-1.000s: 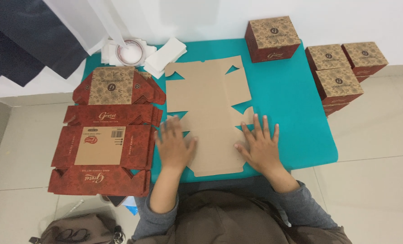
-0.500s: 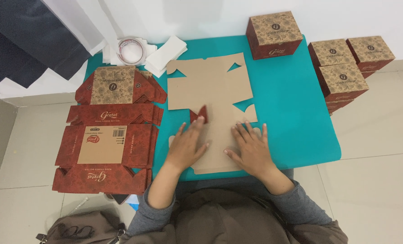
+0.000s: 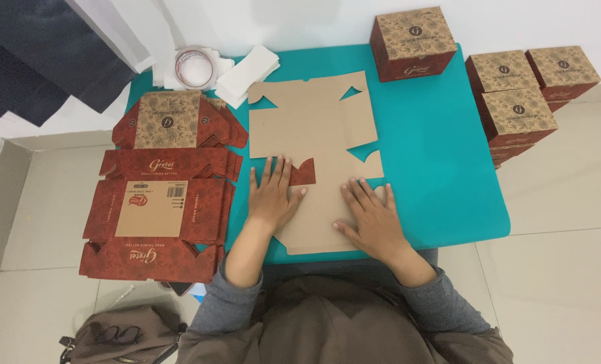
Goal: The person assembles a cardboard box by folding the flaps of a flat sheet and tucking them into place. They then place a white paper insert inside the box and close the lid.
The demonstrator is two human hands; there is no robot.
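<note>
Here my left hand and right hand lie flat, fingers spread, gripping nothing, pinning the unfolded box blank while a red flap stands folded between them.

Pale beige floor tiles with thin grout lines spread out below, evenly lit, no hard shadows. A teal mat lies flat on the floor, its far edge against a white wall. At the upper left, dark fabric hangs over a white ledge, with a grey strip at the frame's left edge.
</note>
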